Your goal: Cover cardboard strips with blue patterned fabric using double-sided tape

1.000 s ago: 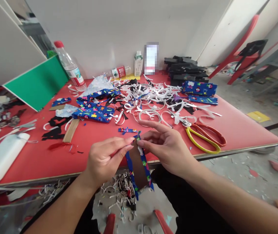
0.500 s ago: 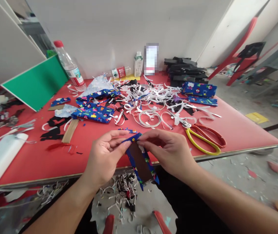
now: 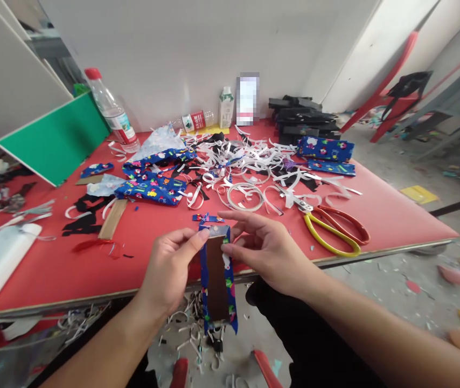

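Note:
A brown strip [image 3: 217,280] with blue patterned fabric along its long sides hangs at the front edge of the table. My left hand [image 3: 169,264] pinches its upper left corner, thumb on top. At the upper right side, my right hand [image 3: 268,248] holds the edge between its thumb and the fingers behind. A pale grey flap [image 3: 216,230] of fabric underside shows at the top end. Just beyond lies a small blue patterned scrap [image 3: 208,218] on the red table [image 3: 165,215]. Scissors [image 3: 330,229] with yellow and red handles lie to the right.
White and black offcuts [image 3: 246,156] cover the table's middle. Crumpled blue fabric [image 3: 153,186] lies left of them, folded blue fabric [image 3: 325,149] right, near stacked black pieces [image 3: 305,118]. A tall bottle [image 3: 119,121], a carton [image 3: 225,108] and a phone [image 3: 248,99] stand at the back.
The strip has turned from slanted to nearly upright in view. The blue folded end with a yellow spot has given way to the pale grey flap. My right hand's fingers have loosened and spread somewhat.

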Demonstrator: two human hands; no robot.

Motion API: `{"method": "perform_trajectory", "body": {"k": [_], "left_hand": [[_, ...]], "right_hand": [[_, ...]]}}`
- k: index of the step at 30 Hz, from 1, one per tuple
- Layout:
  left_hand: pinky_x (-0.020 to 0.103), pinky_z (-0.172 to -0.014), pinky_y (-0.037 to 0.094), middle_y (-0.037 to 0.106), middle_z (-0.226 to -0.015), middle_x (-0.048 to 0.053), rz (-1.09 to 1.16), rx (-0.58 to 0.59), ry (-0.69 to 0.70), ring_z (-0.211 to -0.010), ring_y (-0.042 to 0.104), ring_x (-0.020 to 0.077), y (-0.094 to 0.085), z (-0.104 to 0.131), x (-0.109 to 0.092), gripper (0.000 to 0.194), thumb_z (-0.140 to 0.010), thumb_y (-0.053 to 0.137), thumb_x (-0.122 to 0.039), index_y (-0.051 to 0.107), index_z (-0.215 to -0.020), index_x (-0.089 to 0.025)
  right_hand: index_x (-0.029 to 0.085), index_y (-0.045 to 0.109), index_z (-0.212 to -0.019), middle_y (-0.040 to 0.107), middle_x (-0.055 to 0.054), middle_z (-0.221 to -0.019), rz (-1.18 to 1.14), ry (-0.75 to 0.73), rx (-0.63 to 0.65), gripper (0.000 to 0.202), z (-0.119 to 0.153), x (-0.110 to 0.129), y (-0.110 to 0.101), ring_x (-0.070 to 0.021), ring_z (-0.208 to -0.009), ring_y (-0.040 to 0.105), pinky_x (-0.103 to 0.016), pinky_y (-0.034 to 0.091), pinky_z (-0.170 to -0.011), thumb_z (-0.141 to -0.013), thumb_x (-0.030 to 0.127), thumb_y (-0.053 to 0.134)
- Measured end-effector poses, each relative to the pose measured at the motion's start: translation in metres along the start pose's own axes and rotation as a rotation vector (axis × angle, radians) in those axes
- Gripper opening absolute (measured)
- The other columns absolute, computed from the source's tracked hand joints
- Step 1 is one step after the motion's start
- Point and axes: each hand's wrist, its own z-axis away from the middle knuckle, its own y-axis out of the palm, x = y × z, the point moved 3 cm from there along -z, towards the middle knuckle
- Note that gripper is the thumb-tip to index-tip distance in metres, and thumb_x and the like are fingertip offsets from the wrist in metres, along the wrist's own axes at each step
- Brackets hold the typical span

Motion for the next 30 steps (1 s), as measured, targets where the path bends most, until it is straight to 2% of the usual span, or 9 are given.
{"method": "perform_trajectory", "body": {"k": [3, 7, 10, 12, 15, 17, 23, 27, 30], "left_hand": [[0.027, -0.079, 0.060, 0.080, -0.085, 0.005, -0.026, 0.015, -0.063, -0.078, 0.073, 0.0162, -0.004, 0.009, 0.002, 0.024, -0.086, 0.085, -0.042, 0.082, -0.096, -0.020], [0.024, -0.066, 0.058, 0.080, -0.089, 0.008, -0.118, 0.054, -0.155, -0.072, 0.071, 0.0160, -0.017, 0.017, 0.003, 0.029, -0.089, 0.081, -0.045, 0.080, -0.097, -0.017], [0.021, -0.054, 0.052, 0.075, -0.079, 0.005, -0.138, -0.036, -0.177, -0.061, 0.065, 0.0130, -0.026, 0.018, 0.001, 0.032, -0.085, 0.084, -0.046, 0.076, -0.093, -0.017], [0.022, -0.052, 0.052, 0.072, -0.074, 0.002, -0.097, -0.075, -0.188, -0.057, 0.062, 0.0126, -0.027, 0.017, -0.001, 0.035, -0.082, 0.086, -0.048, 0.074, -0.096, -0.018], [0.023, -0.051, 0.054, 0.071, -0.072, 0.000, -0.036, -0.131, -0.177, -0.056, 0.062, 0.0134, -0.023, 0.015, -0.003, 0.037, -0.082, 0.085, -0.049, 0.072, -0.100, -0.019], [0.023, -0.049, 0.053, 0.071, -0.072, 0.000, -0.001, -0.180, -0.173, -0.055, 0.062, 0.0136, -0.020, 0.015, -0.004, 0.034, -0.084, 0.083, -0.045, 0.072, -0.100, -0.018], [0.023, -0.058, 0.057, 0.078, -0.090, 0.007, 0.184, -0.062, -0.224, -0.066, 0.069, 0.0150, -0.008, 0.014, -0.010, 0.031, -0.080, 0.082, -0.022, 0.072, -0.107, -0.014], [0.027, -0.060, 0.059, 0.080, -0.093, 0.010, 0.167, 0.008, -0.197, -0.069, 0.072, 0.0181, -0.005, 0.013, -0.011, 0.035, -0.081, 0.086, -0.025, 0.072, -0.112, -0.013], [0.030, -0.065, 0.060, 0.081, -0.094, 0.011, 0.144, 0.009, -0.180, -0.075, 0.076, 0.0224, -0.004, 0.011, -0.008, 0.034, -0.082, 0.086, -0.028, 0.072, -0.110, -0.014]], "right_hand": [[0.025, 0.067, -0.129, 0.064, 0.005, -0.085, -0.060, -0.017, -0.027, 0.053, 0.001, 0.002, 0.002, -0.0063, -0.058, 0.058, -0.023, 0.049, -0.054, -0.079, 0.019, 0.082], [0.023, 0.072, -0.109, 0.073, 0.000, -0.083, 0.047, -0.039, 0.023, 0.035, -0.005, 0.004, -0.009, -0.0147, -0.069, 0.069, -0.030, 0.056, -0.063, -0.079, 0.033, 0.086], [0.022, 0.076, -0.095, 0.077, -0.004, -0.084, 0.434, -0.212, -0.242, 0.020, -0.017, 0.010, -0.034, -0.0188, -0.074, 0.069, -0.036, 0.056, -0.069, -0.092, 0.042, 0.074], [0.023, 0.077, -0.099, 0.078, -0.005, -0.090, 0.754, -0.334, -0.383, 0.015, -0.025, 0.013, -0.046, -0.0206, -0.080, 0.070, -0.038, 0.054, -0.075, -0.097, 0.035, 0.068], [0.023, 0.078, -0.107, 0.079, -0.008, -0.102, 1.137, -0.388, -0.282, 0.015, -0.040, 0.006, -0.045, -0.0268, -0.097, 0.071, -0.042, 0.052, -0.086, -0.097, 0.028, 0.068], [0.023, 0.079, -0.106, 0.079, -0.009, -0.102, 1.254, -0.384, -0.208, 0.015, -0.048, -0.002, -0.039, -0.0293, -0.100, 0.069, -0.044, 0.049, -0.088, -0.097, 0.027, 0.069], [0.022, 0.077, -0.104, 0.077, -0.010, -0.102, 1.287, -0.372, -0.180, 0.015, -0.058, -0.013, -0.036, -0.0295, -0.098, 0.069, -0.042, 0.046, -0.086, -0.099, 0.024, 0.062], [0.024, 0.070, -0.114, 0.079, -0.009, -0.104, 1.251, -0.383, -0.244, 0.021, -0.051, 0.004, -0.045, -0.0294, -0.100, 0.071, -0.045, 0.047, -0.091, -0.101, 0.020, 0.055], [0.024, 0.064, -0.125, 0.077, -0.009, -0.101, 1.097, -0.376, -0.366, 0.026, -0.042, 0.018, -0.053, -0.0262, -0.094, 0.072, -0.040, 0.051, -0.081, -0.107, 0.026, 0.046]]}}
